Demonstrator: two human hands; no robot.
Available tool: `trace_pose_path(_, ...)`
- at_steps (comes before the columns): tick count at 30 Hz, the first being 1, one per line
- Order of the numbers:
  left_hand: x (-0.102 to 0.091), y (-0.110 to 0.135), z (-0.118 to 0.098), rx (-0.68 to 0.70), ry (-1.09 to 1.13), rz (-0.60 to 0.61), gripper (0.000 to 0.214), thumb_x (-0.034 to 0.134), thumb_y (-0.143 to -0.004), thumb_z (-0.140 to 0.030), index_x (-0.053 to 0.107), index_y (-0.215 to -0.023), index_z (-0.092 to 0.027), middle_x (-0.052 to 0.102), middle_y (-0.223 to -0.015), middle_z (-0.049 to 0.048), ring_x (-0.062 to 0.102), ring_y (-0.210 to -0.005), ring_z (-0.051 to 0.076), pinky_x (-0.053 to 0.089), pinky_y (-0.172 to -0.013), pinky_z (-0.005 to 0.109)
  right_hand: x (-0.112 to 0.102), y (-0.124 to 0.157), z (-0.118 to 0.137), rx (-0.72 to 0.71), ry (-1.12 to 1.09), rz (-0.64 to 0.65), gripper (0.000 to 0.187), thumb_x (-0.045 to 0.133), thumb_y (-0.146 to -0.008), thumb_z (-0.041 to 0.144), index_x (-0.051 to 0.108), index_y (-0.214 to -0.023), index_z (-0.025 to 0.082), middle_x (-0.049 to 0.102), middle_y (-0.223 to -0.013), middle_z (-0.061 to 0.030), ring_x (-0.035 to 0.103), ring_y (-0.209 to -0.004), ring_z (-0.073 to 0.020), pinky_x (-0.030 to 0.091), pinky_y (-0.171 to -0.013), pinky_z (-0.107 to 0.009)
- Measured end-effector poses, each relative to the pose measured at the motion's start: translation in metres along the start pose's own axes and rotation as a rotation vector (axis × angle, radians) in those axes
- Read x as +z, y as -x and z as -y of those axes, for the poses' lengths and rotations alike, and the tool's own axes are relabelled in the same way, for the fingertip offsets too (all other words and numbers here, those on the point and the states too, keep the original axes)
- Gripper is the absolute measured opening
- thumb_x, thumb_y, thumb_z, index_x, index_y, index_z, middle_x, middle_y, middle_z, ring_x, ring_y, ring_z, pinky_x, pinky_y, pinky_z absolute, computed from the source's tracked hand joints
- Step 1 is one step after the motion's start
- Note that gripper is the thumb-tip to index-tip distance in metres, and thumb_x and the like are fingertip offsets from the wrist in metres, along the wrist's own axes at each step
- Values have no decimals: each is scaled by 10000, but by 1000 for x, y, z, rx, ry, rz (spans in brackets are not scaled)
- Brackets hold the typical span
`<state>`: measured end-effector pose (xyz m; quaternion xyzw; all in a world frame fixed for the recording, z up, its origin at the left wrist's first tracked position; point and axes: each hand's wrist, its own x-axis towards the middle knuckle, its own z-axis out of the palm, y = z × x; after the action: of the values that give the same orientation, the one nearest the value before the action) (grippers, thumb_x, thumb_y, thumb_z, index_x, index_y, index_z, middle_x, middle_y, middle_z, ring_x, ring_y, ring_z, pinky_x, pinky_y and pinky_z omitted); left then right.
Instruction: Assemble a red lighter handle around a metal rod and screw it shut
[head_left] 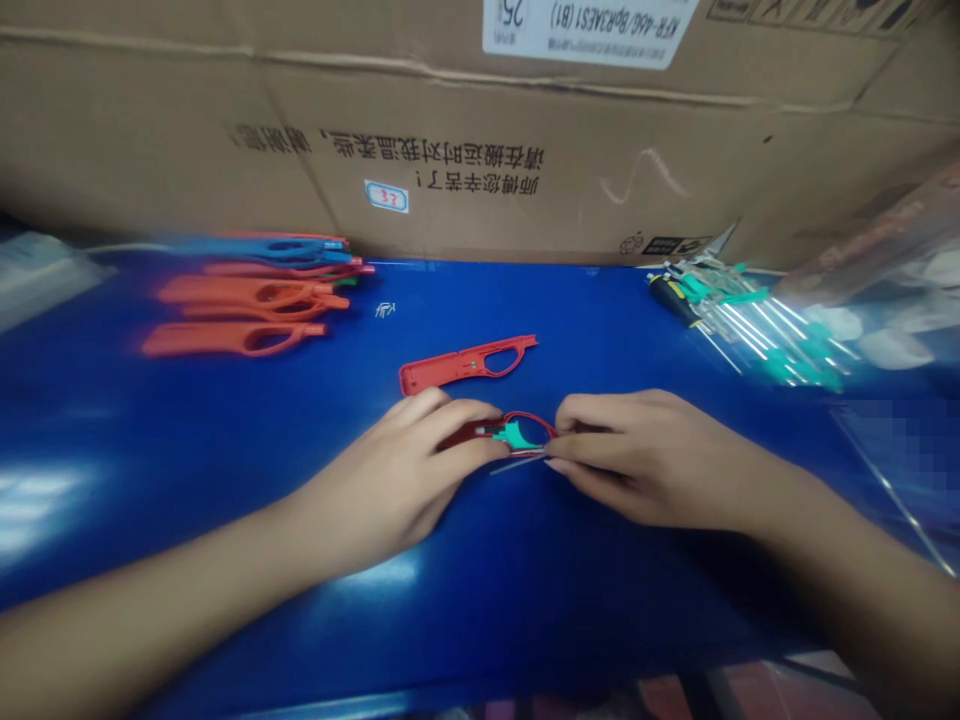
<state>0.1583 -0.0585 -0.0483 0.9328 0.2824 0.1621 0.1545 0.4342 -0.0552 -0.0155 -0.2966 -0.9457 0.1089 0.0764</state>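
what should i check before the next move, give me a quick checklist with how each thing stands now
1. Left hand holding the red handle shell: ok.
2. Right hand at the shell's finger-loop end: ok; exactly what its fingertips pinch, cannot tell.
3. Green trigger fully seated in the held shell: cannot tell, fingers hide part of it.
4. Thin rod by the right fingertips lying clear of the shell: cannot tell.
5. Loose red half-shell lying inner side up, just beyond the left hand: ok.
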Motion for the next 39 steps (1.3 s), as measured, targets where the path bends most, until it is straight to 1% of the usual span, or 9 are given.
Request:
trace_pose_path(12,2,0,3,1,34,-35,361,459,-1015,-143,664,-1285,-268,630,-1333,79,556,-1107,244,494,-934,418,1,-1,-3,-31,-16,-36,265,480,-1021,288,729,-989,206,644,-868,-23,543,-679,-111,388,-617,-273)
trace_pose_path(14,3,0,4,9,32,-55,358,470,-1013,-144,662,-1287,-270,653,-1312,72,570,-1098,237,503,-932,410,-1,-1,-15,-18,6,-175,205,530,-991,269,725,-961,213,655,-867,-27,577,-717,-127,420,-641,-276)
trace_pose_path(16,4,2,6,24,23,-79,345,492,-1010,-147,663,-1284,-269,673,-1304,59,585,-1098,231,511,-940,404,-3,2,-37,72,100,-416,158,572,-954,262,717,-923,210,660,-877,-55,613,-820,-180,473,-738,-314)
trace_pose_path(18,6,3,8,52,11,-113,317,516,-1009,-159,669,-1269,-256,686,-1304,47,600,-1107,221,514,-960,399,-5,7,-65,287,250,-631,184,548,-954,282,714,-922,208,658,-911,-93,620,-890,-237,490,-838,-388)
trace_pose_path(20,7,4,10,90,-6,-149,292,536,-1008,-171,671,-1258,-237,699,-1295,39,616,-1110,206,515,-976,384,-3,14,-94,505,370,-665,253,528,-951,311,711,-1056,172,648,-1005,-144,614,-990,-299,480,-926,-461)
trace_pose_path(23,7,4,12,164,-91,-207,271,545,-1010,-194,677,-1247,-203,732,-1237,41,640,-1102,207,527,-950,371,5,25,-127,772,446,-569,394,561,-903,354,679,-1160,80,626,-1108,-220,579,-1099,-383,454,-976,-520)
trace_pose_path(25,5,4,10,205,-159,-233,267,535,-1015,-204,687,-1234,-188,749,-1199,46,653,-1093,219,535,-922,372,11,28,-138,868,444,-528,436,600,-858,344,660,-1180,57,615,-1132,-238,561,-1132,-397,442,-998,-516)
trace_pose_path(30,-1,6,5,217,-240,-214,277,526,-1012,-202,686,-1237,-174,758,-1173,45,672,-1075,242,548,-899,383,17,24,-138,901,442,-524,407,611,-839,352,630,-1163,107,596,-1149,-222,546,-1149,-383,442,-994,-505)
trace_pose_path(39,-6,6,1,185,-264,-118,297,468,-1028,-202,664,-1248,-166,757,-1136,73,686,-1052,263,581,-859,413,19,23,-137,930,431,-507,434,585,-846,355,587,-1203,108,575,-1147,-229,539,-1134,-389,457,-944,-509)
